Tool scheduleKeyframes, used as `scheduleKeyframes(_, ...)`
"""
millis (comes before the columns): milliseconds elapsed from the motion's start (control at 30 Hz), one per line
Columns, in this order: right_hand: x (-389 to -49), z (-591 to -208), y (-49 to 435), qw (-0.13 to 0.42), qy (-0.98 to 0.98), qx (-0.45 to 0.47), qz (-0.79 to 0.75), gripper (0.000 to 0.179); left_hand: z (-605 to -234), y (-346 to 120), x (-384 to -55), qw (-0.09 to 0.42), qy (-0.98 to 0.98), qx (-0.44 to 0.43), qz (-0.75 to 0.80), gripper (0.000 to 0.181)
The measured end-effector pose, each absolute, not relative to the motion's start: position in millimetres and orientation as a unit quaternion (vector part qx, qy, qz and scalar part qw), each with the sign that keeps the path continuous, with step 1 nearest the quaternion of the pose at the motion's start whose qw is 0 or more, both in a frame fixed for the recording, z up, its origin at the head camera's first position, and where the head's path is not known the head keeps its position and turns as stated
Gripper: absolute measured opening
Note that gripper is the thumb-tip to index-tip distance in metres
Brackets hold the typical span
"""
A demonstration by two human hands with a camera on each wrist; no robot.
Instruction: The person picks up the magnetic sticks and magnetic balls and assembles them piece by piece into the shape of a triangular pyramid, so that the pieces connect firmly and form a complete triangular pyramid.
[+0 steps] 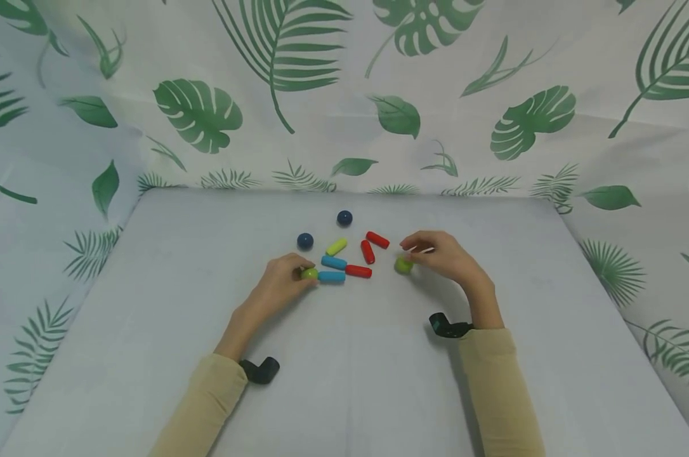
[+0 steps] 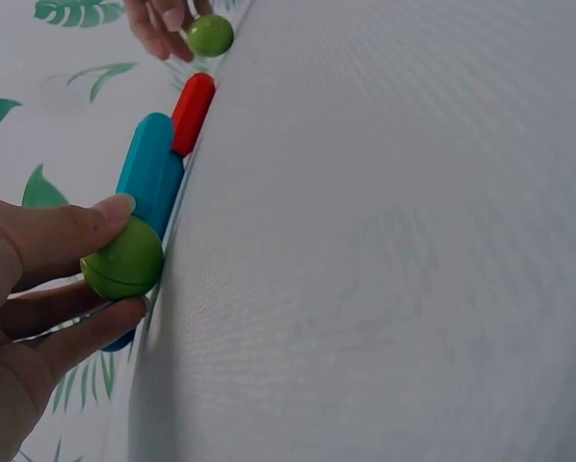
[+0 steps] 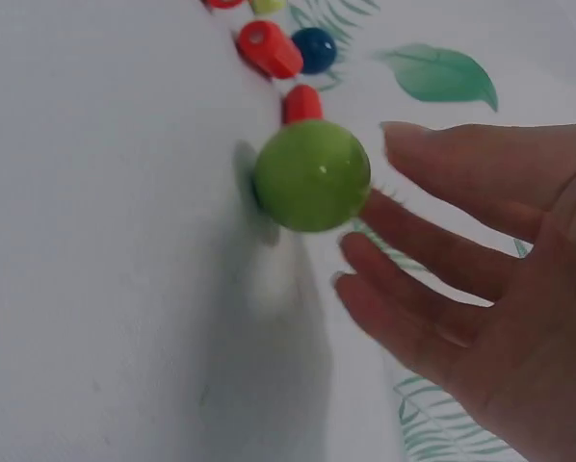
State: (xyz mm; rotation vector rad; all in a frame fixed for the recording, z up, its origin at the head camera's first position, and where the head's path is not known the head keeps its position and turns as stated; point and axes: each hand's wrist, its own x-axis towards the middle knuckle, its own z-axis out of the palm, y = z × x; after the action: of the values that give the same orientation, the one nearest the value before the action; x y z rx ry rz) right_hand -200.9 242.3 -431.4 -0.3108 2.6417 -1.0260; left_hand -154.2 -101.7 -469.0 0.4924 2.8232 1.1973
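My left hand pinches a green ball between thumb and fingertips, at the left end of a blue stick. A second blue stick lies just behind, its right end close to a red stick. Over on the right, my right hand has its thumb and fingers spread apart, with the fingertips right by another green ball. That ball rests on the white table.
Behind the blue sticks lie a yellow stick and two more red sticks, one upright in view and one slanted. Two dark blue balls, a nearer one and a farther one, sit farther back. A leaf-print cloth hangs behind the table.
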Motion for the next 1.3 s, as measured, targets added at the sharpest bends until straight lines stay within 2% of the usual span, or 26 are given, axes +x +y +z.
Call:
scheduleKeyframes(267,-200.5,-436.0,251.7,0.181,0.911,-0.097,-0.357,0.028,-469.7,-101.8,-154.4,0.007,0.907,0.166,0.387,0.032)
scheduleKeyframes(867,-201.2,-434.1,229.5,0.226,0.906,-0.114,-0.338,0.036,-468.4,-102.7,-154.4,0.018,0.908,0.159,0.386,0.033)
scheduleKeyframes(1100,-199.4,-431.1,224.7,0.234,0.912,-0.108,-0.320,0.033,-470.6,-103.0,-155.4,0.019,0.908,0.158,0.387,0.033)
scheduleKeyframes(1300,-198.8,-431.7,220.1,0.217,0.916,-0.116,-0.318,0.033,-472.5,-103.3,-156.0,0.019,0.906,0.162,0.391,0.033)
